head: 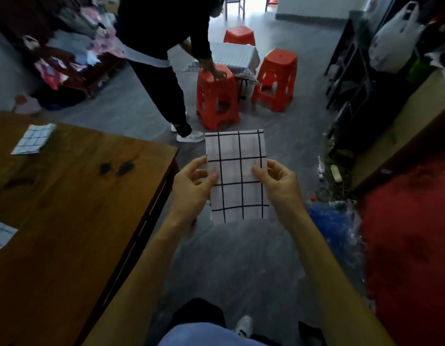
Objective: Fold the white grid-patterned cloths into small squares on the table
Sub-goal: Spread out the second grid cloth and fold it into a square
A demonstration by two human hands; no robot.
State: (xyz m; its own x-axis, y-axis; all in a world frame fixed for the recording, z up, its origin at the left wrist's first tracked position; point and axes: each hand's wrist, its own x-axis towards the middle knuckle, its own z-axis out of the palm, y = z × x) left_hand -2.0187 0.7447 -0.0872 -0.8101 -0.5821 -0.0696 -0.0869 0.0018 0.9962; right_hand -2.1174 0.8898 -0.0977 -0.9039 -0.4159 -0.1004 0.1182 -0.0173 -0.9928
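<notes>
White with black grid lines, the folded cloth (237,174) is held in the air over the floor, right of the wooden table (74,196), long axis running away from the person. The left hand (194,187) and right hand (276,182) pinch its side edges — thumbs on top, fingers hidden beneath. Another folded cloth (34,142) lies on the table's far corner; a third (0,236) is cut off at the left.
</notes>
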